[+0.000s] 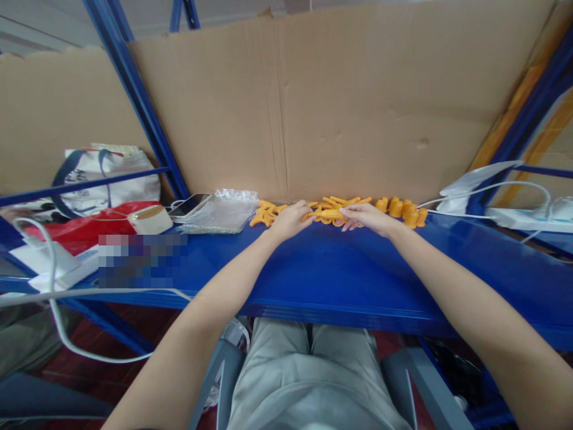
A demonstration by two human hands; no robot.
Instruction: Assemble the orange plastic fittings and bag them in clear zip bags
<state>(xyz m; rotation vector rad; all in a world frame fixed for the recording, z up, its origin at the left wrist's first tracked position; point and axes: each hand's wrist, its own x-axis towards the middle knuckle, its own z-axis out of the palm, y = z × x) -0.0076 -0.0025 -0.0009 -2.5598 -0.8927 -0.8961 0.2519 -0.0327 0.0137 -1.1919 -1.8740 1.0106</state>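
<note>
Lap [308, 370] faces cardboard panel [358, 107]; elongated orange plastic piece [329, 213] sits just before panel, long axis roughly parallel, between left hand [290, 221] and right hand [370, 218], about equally near, fingers narrowed, can't tell grip.

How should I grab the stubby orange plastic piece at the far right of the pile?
Probably pinch the stubby orange plastic piece around its upper part, coming from the front: it seems to stand upright, other orange pieces crowd its left, and a thin white cable runs off to its right.
</note>
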